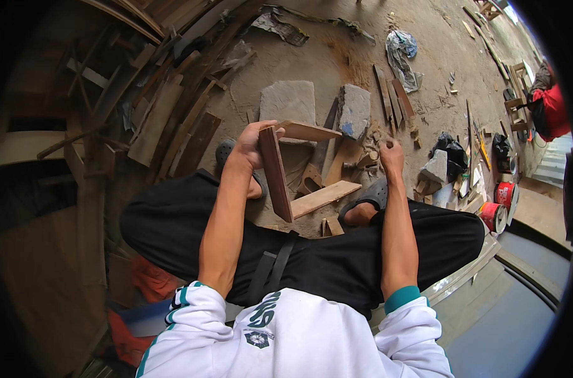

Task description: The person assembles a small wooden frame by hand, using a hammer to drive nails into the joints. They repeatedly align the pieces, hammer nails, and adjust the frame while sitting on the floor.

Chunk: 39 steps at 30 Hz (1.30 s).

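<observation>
My left hand is closed round the upper corner of a three-sided wooden frame. The frame has a dark reddish-brown board on its left, with two paler strips running off to the right from its ends. It is held up between my knees, its right side unclosed. Off to the right, apart from the frame, my right hand has its fingers curled together above the ground; whatever they hold, if anything, is too small to tell. A wood hand plane lies on the ground behind the frame.
Two grey stone blocks stand beyond the hands. Stacked planks crowd the left side. Narrow offcuts, red tins and black plastic bags lie at right. A person in red is at the far right edge.
</observation>
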{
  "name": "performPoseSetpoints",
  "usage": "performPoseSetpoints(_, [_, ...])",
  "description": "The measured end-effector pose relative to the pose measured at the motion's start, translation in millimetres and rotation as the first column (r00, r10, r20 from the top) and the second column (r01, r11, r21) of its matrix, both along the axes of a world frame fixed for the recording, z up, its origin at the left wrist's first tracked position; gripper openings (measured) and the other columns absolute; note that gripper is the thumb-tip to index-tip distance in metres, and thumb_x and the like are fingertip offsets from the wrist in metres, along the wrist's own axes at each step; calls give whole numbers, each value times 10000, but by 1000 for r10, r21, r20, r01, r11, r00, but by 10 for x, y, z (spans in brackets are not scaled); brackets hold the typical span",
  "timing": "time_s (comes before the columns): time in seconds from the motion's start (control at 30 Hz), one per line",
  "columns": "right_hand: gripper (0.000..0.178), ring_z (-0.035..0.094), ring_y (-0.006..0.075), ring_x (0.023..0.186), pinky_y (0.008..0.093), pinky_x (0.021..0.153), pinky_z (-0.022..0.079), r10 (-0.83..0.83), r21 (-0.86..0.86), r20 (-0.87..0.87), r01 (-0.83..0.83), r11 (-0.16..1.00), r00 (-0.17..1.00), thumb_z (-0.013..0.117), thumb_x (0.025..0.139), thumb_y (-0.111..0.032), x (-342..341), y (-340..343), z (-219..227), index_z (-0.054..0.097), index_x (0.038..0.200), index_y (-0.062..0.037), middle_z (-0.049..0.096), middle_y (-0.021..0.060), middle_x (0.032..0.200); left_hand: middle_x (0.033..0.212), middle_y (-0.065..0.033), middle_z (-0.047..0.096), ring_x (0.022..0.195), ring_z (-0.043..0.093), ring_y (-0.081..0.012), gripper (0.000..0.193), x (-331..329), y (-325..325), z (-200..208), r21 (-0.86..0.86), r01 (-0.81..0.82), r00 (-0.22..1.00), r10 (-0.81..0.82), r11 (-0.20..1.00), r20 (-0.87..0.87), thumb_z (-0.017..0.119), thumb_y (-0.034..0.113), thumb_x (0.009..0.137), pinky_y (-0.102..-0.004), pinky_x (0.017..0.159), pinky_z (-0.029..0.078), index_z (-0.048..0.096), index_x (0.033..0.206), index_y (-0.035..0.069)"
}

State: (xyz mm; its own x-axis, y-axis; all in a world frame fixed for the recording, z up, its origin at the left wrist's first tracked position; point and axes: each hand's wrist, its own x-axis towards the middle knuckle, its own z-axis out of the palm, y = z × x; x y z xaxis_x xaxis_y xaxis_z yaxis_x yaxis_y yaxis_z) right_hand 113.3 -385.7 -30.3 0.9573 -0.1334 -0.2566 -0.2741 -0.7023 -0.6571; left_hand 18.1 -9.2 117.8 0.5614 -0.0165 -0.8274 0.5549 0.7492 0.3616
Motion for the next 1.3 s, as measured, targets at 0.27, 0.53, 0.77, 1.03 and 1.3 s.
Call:
performPoseSetpoints(0.27, [376,633,321,1049,391,940,482,531,75,598,-702,708,600,736,833,-175,-344,1303,1753,652,1180,-60,683,148,1083,873,-131,706,610,644,-173,341,-37,-186,283,-61,192,970,-180,979,163,573,305,953,-334,549,539,631,1022,-24])
performPoseSetpoints(0.53, [307,656,294,930,394,802,516,571,-39,646,-725,688,507,762,817,-208,-564,1494,1783,671,1076,-70,699,97,985,900,-129,688,786,671,-190,327,-71,-285,277,-16,185,952,-175,983,250,526,261,973,-319,741,549,642,1024,-41])
performPoseSetpoints(0.77, [219,676,289,825,379,700,541,520,-70,722,-699,712,457,747,834,-185,-634,1522,1806,686,1010,-71,706,93,937,914,-122,689,777,666,-190,336,-95,-256,228,6,261,932,-254,965,259,524,275,972,-325,748,552,646,1056,-27])
performPoseSetpoints(1.03, [240,702,236,752,331,692,524,103,329,337,-220,918,936,654,926,-214,-515,1374,1288,718,1030,-7,727,163,881,1173,-190,622,986,638,-193,678,-106,-292,403,241,218,962,-250,946,110,588,439,943,-332,850,518,449,1384,-57])
performPoseSetpoints(1.3, [307,703,267,767,379,731,521,44,188,-39,-36,982,998,579,955,-251,-454,993,70,717,1035,12,716,189,832,1312,-229,543,1147,574,-243,832,-100,-261,244,338,190,972,-226,922,69,580,583,930,-378,972,461,417,1407,-78])
